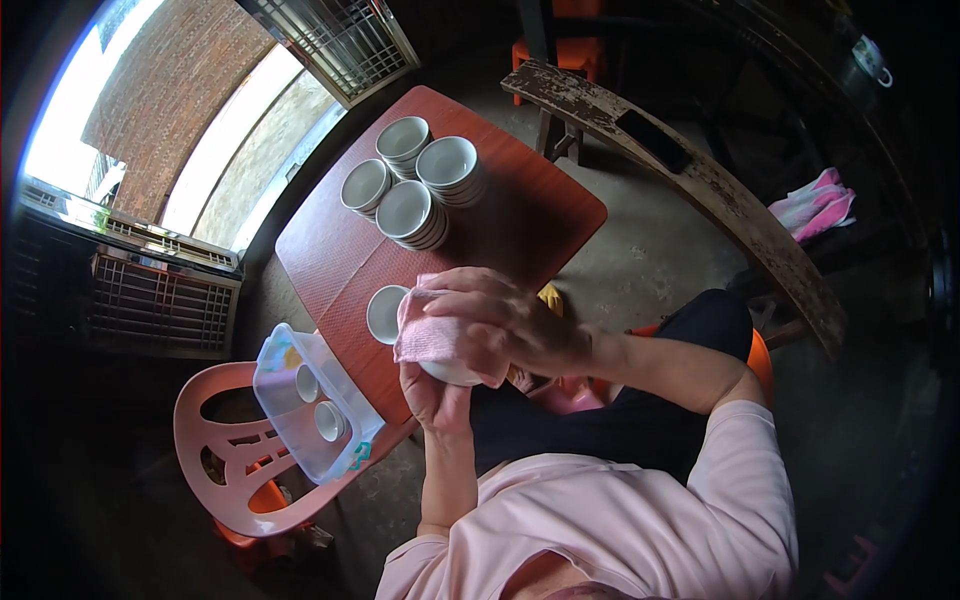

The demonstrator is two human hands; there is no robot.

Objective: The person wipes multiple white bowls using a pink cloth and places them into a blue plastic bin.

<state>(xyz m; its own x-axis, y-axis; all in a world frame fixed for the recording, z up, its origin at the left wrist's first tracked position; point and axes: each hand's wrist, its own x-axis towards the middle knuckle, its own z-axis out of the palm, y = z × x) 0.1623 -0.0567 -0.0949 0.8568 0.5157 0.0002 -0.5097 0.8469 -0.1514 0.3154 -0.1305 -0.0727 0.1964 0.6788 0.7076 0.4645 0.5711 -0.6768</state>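
My left hand (435, 397) grips a white bowl (450, 373) from below, over the near edge of a red-brown table (517, 247). A pink cloth (431, 330) lies over the bowl and hides most of it. My right hand (502, 315) presses the cloth onto the bowl from above, its fingers spread across the fabric. Just beyond the cloth, a single white bowl (386, 315) stands on the table, partly covered from view. Farther back are several stacks of white bowls, the nearest stack (411, 214) and a taller-looking one (450, 169) among them.
A clear plastic bin (322, 405) with a few white bowls (330, 420) sits on a pink plastic chair (202, 450) at the left. A worn wooden bench (720, 210) curves along the right, bearing a dark flat object (652, 140). A pink-and-white cloth (814, 206) lies beyond it.
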